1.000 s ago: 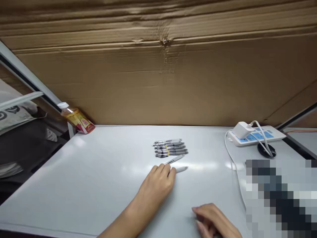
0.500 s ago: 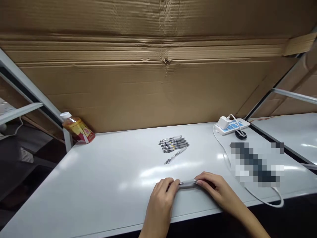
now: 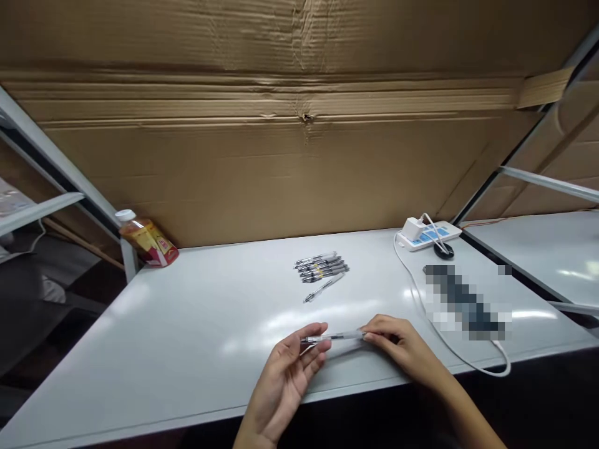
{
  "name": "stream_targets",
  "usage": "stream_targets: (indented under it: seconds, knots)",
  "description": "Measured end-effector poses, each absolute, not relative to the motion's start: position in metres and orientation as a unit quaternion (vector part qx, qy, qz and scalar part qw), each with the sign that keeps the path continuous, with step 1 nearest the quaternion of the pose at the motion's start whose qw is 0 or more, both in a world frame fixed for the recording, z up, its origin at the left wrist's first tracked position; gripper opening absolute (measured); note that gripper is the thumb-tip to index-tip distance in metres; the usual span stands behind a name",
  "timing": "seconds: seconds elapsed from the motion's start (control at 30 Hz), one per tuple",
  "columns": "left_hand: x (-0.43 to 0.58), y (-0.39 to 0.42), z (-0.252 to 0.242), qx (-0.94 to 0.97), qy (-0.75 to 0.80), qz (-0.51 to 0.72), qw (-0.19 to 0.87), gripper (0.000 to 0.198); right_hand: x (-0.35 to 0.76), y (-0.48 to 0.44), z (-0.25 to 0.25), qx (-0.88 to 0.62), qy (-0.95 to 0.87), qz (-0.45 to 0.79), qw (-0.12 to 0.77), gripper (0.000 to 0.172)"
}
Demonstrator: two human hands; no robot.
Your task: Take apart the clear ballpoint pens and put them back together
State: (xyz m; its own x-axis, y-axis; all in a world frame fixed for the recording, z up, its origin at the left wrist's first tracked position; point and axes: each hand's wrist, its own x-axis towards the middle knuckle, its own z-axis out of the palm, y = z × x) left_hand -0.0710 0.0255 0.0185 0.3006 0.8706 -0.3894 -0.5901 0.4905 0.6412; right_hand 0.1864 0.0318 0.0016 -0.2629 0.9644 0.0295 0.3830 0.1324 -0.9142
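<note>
Gripping pen (image 3: 334,337) ends | left hand (image 3: 287,371), right hand (image 3: 397,346) fingertips closed | axis level, left-right

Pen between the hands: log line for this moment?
left hand: pinches pen | right hand: holds other end | behind: loose pen, pen bundle

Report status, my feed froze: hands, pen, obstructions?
Left hand and right hand hold the pen by its ends, over the desk. Spare pens lie farther back, apart.
</note>
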Motion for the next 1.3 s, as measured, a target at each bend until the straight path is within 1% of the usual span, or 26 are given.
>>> stream_targets:
  seconds: [0.1,0.23,0.4,0.6,0.87,0.97,1.03,1.1,1.17,1.23,1.3]
  knots:
    - [-0.056,0.02,0.017,0.139,0.371,0.521,0.756,0.012,0.193,0.031,0.0,-0.497,-0.668,0.43,0.348,0.032]
    - [-0.038,0.015,0.018,0.121,0.383,0.558,0.726,0.004,0.202,0.031,-0.005,-0.499,-0.659,0.42,0.374,0.034]
    - [-0.031,0.01,0.017,0.113,0.371,0.577,0.719,0.01,0.209,0.029,-0.009,-0.513,-0.618,0.433,0.41,0.032]
    - [-0.029,0.009,0.013,0.126,0.362,0.583,0.716,0.012,0.215,0.03,-0.011,-0.52,-0.604,0.454,0.399,0.027]
    - [-0.026,0.014,0.01,0.156,0.369,0.566,0.721,0.016,0.213,0.032,-0.012,-0.523,-0.6,0.452,0.402,0.028]
    - [-0.024,0.013,0.011,0.178,0.387,0.563,0.709,0.02,0.214,0.032,-0.012,-0.515,-0.613,0.456,0.389,0.026]
    - [-0.022,0.013,0.013,0.221,0.419,0.562,0.678,0.024,0.215,0.033,-0.013,-0.51,-0.622,0.46,0.376,0.026]
    - [-0.024,0.013,0.014,0.318,0.478,0.537,0.618,0.025,0.215,0.033,-0.012,-0.511,-0.623,0.461,0.372,0.029]
    - [-0.027,0.014,0.013,0.448,0.535,0.486,0.527,0.018,0.215,0.033,-0.011,-0.515,-0.616,0.46,0.378,0.032]
    - [-0.031,0.015,0.012,0.556,0.556,0.432,0.443,0.009,0.215,0.032,-0.008,-0.509,-0.616,0.467,0.377,0.033]
    - [-0.033,0.015,0.01,0.615,0.551,0.4,0.397,0.012,0.214,0.032,-0.006,-0.501,-0.621,0.474,0.372,0.033]
